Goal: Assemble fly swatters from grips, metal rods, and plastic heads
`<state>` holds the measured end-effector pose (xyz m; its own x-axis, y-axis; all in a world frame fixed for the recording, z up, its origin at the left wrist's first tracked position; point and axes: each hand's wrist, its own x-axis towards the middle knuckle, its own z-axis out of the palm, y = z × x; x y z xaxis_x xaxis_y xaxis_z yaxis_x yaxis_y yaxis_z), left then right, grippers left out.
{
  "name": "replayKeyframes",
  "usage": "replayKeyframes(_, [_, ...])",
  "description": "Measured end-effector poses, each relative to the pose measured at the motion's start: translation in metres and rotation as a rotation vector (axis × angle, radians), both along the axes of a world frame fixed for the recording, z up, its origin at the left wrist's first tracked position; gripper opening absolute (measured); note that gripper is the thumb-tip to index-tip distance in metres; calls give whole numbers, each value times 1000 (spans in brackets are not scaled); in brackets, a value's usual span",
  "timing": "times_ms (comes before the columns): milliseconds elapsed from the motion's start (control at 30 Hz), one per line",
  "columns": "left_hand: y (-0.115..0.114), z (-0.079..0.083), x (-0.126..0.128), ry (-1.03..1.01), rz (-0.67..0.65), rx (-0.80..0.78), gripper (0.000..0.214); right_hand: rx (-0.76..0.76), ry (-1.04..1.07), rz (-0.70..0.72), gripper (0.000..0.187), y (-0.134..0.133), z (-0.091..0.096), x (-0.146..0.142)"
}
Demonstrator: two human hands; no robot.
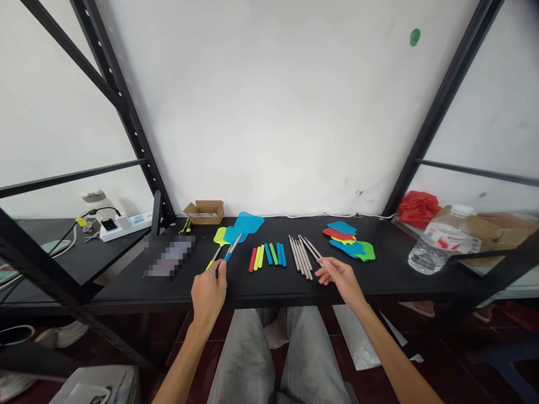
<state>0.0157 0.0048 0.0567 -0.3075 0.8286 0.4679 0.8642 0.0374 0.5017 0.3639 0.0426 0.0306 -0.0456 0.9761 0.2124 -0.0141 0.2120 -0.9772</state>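
Note:
My left hand (209,290) is closed at the near end of a fly swatter's blue handle (228,256), with a silver rod pointing up and right. Blue swatter heads (248,223) and a yellow-green head (220,235) lie just beyond it. My right hand (338,276) pinches the near end of a thin metal rod (312,249); how many rods it holds I cannot tell. Beside it, several metal rods (300,258) lie in a bundle. Between my hands sit red, yellow, green and blue handles (269,255) in a row.
Loose swatter heads (352,248) in blue, red, yellow and green are piled at the right of the black table (273,287). An opened cardboard box (205,212) stands at the back left. A large water bottle (438,241) is at the right, a power strip (126,225) at the left.

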Motion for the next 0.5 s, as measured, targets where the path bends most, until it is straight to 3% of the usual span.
replayKeyframes(133, [0,-4,3,252,81,-26,47,1,-13,-12,41,-1,1,-1])
replayKeyframes(300, [-1,-15,15,419,166,79,47,4,-22,-17,44,-1,2,-2])
replayKeyframes(500, [-1,-16,13,464,101,60,36,7,-29,-13,43,-2,3,-3])
